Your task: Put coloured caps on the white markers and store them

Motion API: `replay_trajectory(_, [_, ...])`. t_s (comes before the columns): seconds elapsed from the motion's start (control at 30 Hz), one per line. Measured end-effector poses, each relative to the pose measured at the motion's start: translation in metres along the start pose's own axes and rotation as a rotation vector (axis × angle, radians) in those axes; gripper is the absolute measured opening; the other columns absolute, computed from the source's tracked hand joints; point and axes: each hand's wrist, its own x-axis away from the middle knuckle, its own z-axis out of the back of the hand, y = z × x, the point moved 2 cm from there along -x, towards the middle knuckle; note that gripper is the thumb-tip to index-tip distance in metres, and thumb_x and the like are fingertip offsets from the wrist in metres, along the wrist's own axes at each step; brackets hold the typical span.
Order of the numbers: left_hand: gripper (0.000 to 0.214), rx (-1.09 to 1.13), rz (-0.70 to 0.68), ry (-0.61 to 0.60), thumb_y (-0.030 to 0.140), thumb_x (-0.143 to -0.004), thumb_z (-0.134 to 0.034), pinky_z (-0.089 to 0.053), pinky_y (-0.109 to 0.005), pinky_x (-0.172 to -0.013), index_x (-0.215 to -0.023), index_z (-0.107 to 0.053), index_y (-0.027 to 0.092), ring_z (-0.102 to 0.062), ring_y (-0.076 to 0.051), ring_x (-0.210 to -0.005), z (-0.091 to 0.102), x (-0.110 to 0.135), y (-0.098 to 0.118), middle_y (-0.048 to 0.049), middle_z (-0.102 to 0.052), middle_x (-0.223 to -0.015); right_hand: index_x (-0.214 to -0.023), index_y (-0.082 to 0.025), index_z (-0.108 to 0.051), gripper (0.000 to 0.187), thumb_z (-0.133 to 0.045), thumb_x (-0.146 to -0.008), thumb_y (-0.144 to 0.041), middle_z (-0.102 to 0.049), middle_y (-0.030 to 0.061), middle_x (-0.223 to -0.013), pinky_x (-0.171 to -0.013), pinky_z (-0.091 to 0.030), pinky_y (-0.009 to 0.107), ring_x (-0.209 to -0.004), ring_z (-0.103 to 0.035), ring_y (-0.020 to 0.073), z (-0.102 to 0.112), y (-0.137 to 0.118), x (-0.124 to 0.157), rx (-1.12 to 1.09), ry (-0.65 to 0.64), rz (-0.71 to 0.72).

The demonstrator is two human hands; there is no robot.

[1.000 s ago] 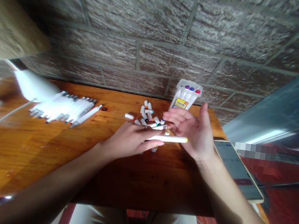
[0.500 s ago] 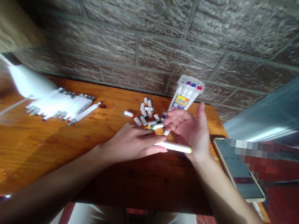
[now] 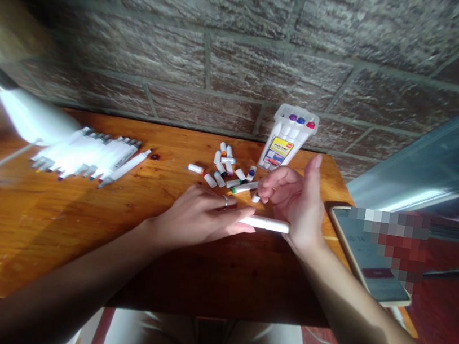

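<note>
My left hand [image 3: 201,216] is closed, thumb and fingers gripping a white marker [image 3: 269,223] that lies level, pointing right. The marker's right end meets the base of my right palm. My right hand [image 3: 293,204] is half curled, thumb raised and apart from the fingers, with no held thing visible in it. By its fingertips lie a white cap [image 3: 255,197] and a white piece with a green end [image 3: 245,187]. Beyond the hands, several loose marker caps [image 3: 220,179] with coloured ends are scattered on the wooden table [image 3: 163,157].
A clear case of markers [image 3: 280,145] stands against the stone-block wall [image 3: 244,66]. Several uncapped-looking white markers [image 3: 90,155] lie in a row at left, beside a white lamp [image 3: 32,116] and its cable. A phone [image 3: 371,260] rests at the table's right edge.
The view has shifted slightly. The fingers of my right hand have curled in a little. The yellow at the marker's right end no longer shows; my left hand keeps its grip.
</note>
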Motion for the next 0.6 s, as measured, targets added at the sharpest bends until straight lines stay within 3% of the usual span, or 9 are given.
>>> replay_trajectory(0.3, [0.019, -0.043, -0.076, 0.118, 0.037, -0.091, -0.069, -0.053, -0.020, -0.065, -0.093, -0.075, 0.019, -0.070, -0.011, -0.060, 0.0053, -0.0071, 0.0049, 0.0003, -0.077, -0.076, -0.055, -0.023, -0.048, 0.068, -0.034, -0.091, -0.079, -0.046, 0.0019, -0.056, -0.057, -0.044, 0.031, -0.056, -0.049, 0.0150, -0.0017, 0.0026, -0.0034, -0.023, -0.024, 0.024])
replay_trajectory(0.6, [0.018, 0.071, -0.017, 0.048, 0.037, -0.089, -0.070, -0.051, -0.021, -0.067, -0.100, -0.077, 0.025, -0.070, -0.012, -0.063, 0.0019, -0.0024, 0.0010, -0.0002, -0.076, -0.077, -0.055, -0.023, -0.045, 0.068, -0.029, -0.094, -0.076, -0.042, 0.0009, -0.053, -0.057, -0.044, 0.031, -0.054, -0.047, 0.0146, -0.0028, -0.0016, -0.0001, -0.008, -0.034, 0.084])
